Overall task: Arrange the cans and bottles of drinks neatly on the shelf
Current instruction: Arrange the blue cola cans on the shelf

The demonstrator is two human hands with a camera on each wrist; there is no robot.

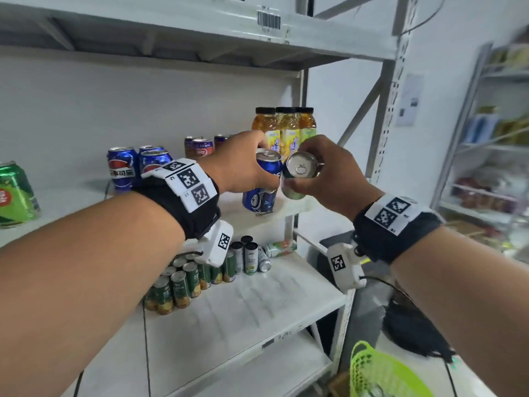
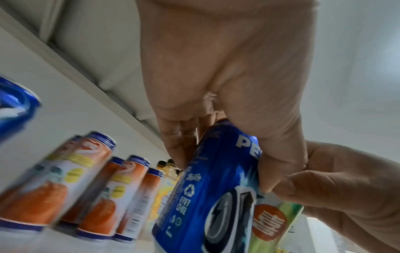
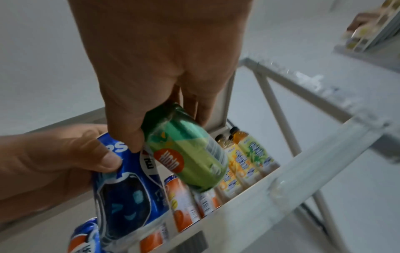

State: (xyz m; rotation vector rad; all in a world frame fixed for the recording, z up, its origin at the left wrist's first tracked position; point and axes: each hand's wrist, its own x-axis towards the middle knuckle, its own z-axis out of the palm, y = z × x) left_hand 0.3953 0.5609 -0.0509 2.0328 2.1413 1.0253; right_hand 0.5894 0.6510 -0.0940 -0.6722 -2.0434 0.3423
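Note:
My left hand (image 1: 246, 164) grips a blue Pepsi can (image 1: 262, 184) from above, near the front right edge of the middle shelf (image 1: 71, 204). Right beside it, my right hand (image 1: 326, 173) holds a green can (image 1: 297, 176) tilted, its silver top facing me. The two cans nearly touch. The left wrist view shows the blue can (image 2: 205, 196) under my fingers with the green can (image 2: 275, 220) next to it. In the right wrist view the green can (image 3: 190, 154) hangs above the shelf, the blue can (image 3: 127, 193) at its left.
Standing on the middle shelf are blue Pepsi cans (image 1: 134, 167), orange-and-purple cans (image 1: 200, 146), yellow juice bottles (image 1: 286, 130) and a green can (image 1: 14, 193) at far left. Several slim cans (image 1: 186, 282) crowd the lower shelf. A green basket (image 1: 380, 376) sits at bottom right.

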